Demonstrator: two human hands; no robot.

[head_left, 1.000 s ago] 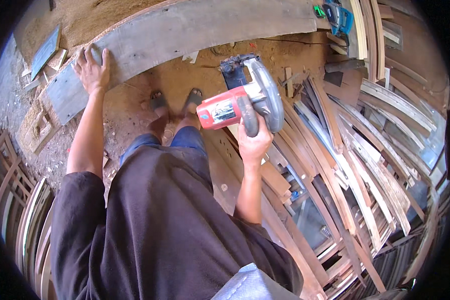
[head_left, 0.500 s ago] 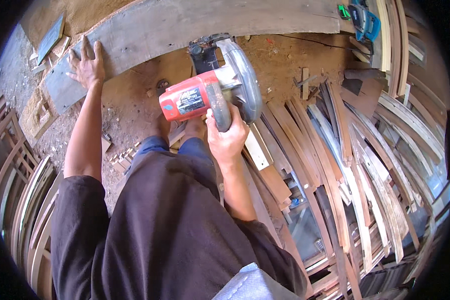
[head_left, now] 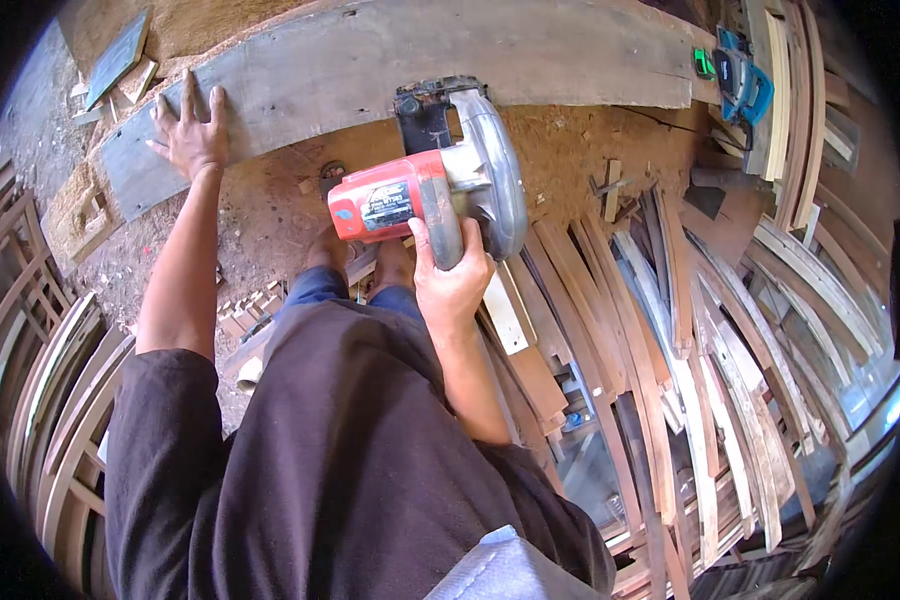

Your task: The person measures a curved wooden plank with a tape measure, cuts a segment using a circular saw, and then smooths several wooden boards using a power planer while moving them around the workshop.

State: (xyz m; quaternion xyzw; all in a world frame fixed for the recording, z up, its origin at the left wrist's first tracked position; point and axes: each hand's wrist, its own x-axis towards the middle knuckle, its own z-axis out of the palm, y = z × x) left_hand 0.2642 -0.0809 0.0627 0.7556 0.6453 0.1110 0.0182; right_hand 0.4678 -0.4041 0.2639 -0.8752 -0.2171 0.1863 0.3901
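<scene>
1. Our right hand (head_left: 455, 275) is wrapped around the handle of a red and grey circular saw (head_left: 435, 185), as the head view shows.
2. We hold that saw out in front of our body, its red motor end to the left and its grey guard to the right. Its dark base overlaps the near edge of a long grey board (head_left: 300, 90) in the picture; we cannot tell whether the two touch.
3. Our left hand (head_left: 192, 140) grasps nothing: it lies palm down, fingers spread, near the board's left end.
4. Beyond that end we see a blue-grey panel (head_left: 117, 60), and sawdust (head_left: 220, 25) along the board's far side.
5. Near the right end sits a teal power tool (head_left: 745, 88).
6. Many wooden strips (head_left: 620, 320) lie to our right, and small wood blocks (head_left: 253, 312) just left of our blue shorts (head_left: 315, 287).
</scene>
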